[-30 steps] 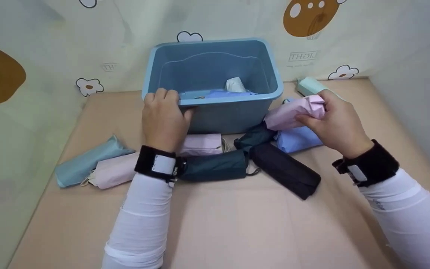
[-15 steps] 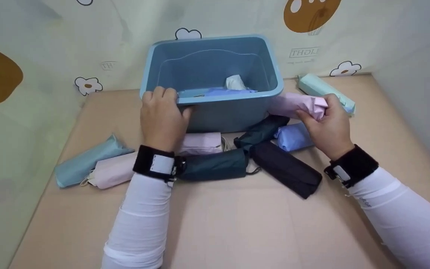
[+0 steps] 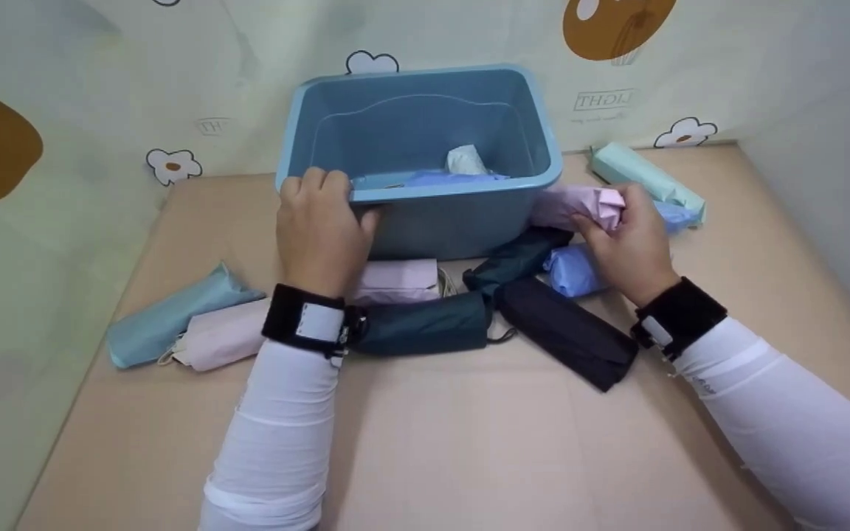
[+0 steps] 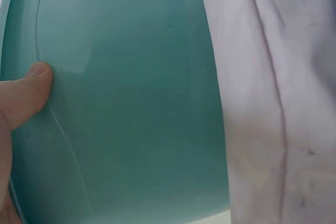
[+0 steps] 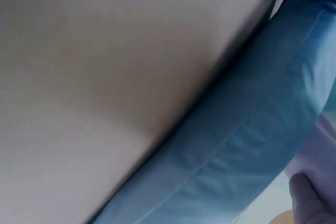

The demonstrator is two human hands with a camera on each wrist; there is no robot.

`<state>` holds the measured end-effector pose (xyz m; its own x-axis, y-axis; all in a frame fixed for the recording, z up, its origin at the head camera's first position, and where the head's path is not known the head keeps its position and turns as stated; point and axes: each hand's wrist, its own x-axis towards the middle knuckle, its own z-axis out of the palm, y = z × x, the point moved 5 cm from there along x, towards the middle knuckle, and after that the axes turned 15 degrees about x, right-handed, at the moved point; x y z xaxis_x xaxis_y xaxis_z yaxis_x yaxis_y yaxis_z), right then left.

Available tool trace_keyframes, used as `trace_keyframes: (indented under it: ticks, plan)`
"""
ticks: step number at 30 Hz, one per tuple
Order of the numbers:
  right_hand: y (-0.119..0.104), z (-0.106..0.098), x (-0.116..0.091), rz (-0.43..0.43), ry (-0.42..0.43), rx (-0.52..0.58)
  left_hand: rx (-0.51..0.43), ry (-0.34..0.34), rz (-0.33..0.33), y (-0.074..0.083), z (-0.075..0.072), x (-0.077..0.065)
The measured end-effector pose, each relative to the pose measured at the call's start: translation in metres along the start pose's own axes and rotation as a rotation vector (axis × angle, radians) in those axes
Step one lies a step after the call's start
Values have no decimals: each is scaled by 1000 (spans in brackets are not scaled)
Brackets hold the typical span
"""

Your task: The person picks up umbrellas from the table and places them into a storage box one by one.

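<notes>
In the head view, a blue plastic bin (image 3: 447, 225) stands at the back. My left hand (image 3: 322, 232) grips its front rim at the left corner, fingers over the edge; the thumb (image 4: 34, 85) lies on the outer wall in the left wrist view. My right hand (image 3: 635, 247) holds a pink folded umbrella (image 3: 569, 206) at one end, its other end against or close beside the bin's right wall. Under that hand lies a blue folded umbrella (image 3: 572, 269), partly covered; its side (image 5: 226, 145) fills much of the right wrist view. Inside the bin are a white bundle (image 3: 464, 160) and something blue (image 3: 440, 179).
Before the bin lie a pink umbrella (image 3: 399, 280), two dark green ones (image 3: 425, 324) and a black one (image 3: 569, 332). Farther left are a teal one (image 3: 181, 317) and a pale pink one (image 3: 229, 335). A mint one (image 3: 646, 177) lies at the back right, near the wall.
My right hand has moved left with the pink umbrella, bringing it closer to the bin's right side. The mint umbrella behind has come into fuller view. My left hand stays on the rim.
</notes>
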<state>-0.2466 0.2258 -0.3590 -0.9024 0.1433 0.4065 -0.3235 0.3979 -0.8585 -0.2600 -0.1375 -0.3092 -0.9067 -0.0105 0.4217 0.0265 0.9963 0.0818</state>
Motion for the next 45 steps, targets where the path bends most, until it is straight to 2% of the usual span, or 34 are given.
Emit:
trace_keyframes:
  ticks: [7, 15, 23, 31, 37, 45]
  plan:
    - [-2, 4, 2, -22, -35, -18, -2, 14, 1, 0, -1, 0]
    - [-2, 7, 5, -55, 17, 15, -5, -2, -5, 0, -1, 0]
    - [3, 17, 5, -97, -113, -6, -8, -10, 4, 1, -2, 0]
    - [4, 22, 5, -5, -227, -53, -10, -7, -6, 0, 0, 0]
    - [3, 27, 3, 2, -289, -109, -9, -16, -8, 0, 0, -1]
    - [1, 31, 3, -27, -320, -134, -2, -11, -5, 0, -1, 0]
